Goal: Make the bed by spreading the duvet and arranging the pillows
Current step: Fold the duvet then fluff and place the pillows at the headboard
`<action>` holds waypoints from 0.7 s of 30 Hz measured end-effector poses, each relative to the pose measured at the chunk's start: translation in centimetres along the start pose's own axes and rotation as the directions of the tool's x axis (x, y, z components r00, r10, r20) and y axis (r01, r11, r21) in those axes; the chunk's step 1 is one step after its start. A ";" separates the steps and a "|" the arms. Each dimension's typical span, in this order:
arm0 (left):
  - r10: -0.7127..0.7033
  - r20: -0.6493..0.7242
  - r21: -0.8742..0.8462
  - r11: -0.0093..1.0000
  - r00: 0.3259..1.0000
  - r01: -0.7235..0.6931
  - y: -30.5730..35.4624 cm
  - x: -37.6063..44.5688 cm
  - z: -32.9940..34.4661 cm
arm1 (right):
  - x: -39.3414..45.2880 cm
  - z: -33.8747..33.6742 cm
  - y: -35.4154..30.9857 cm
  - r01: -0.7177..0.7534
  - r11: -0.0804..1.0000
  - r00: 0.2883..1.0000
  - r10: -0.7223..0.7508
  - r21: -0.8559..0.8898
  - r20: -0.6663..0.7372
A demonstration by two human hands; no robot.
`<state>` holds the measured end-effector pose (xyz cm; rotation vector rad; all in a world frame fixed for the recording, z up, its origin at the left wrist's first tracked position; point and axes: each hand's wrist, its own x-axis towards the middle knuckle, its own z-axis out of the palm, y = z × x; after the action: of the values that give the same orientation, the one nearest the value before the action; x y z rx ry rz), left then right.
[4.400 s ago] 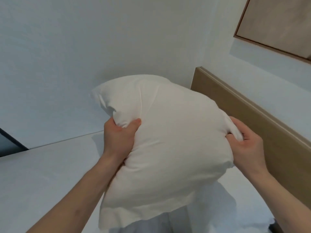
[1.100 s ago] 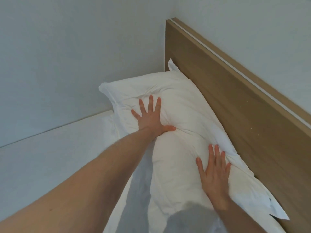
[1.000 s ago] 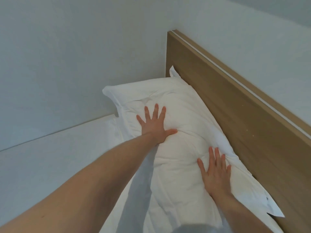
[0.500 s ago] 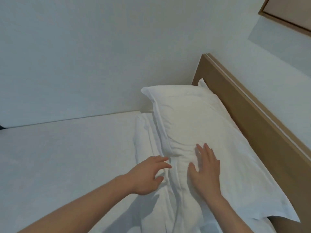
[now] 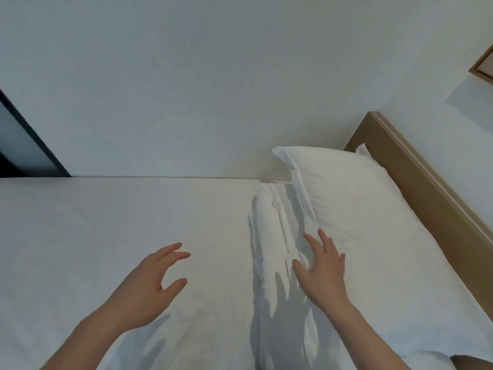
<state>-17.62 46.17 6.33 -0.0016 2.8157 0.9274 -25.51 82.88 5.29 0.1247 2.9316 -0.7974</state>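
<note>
A white duvet [image 5: 133, 236] is lying smooth across the bed, its folded edge [image 5: 269, 236] bunching just beside the pillow [image 5: 373, 236], which is resting along the wooden headboard [image 5: 426, 188]. The right hand [image 5: 324, 273] is hovering with fingers spread at the pillow's near edge, gripping nothing. The left hand [image 5: 152, 284] is hanging over the duvet, fingers loosely curled and empty.

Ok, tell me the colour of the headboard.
The headboard is light brown, wood-toned, plain with no pattern. The head view, the only one, shows it.
</note>
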 end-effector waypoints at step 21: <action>0.371 0.208 0.053 0.920 0.905 -0.389 1.2 -1.0 -5.5 | -13.3 -0.9 -0.9 -0.397 0.600 0.701 0.687 0.695 -0.193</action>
<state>-17.64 43.85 11.49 0.6386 2.7161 0.8101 -12.43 81.86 8.07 1.3915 2.5228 -1.7175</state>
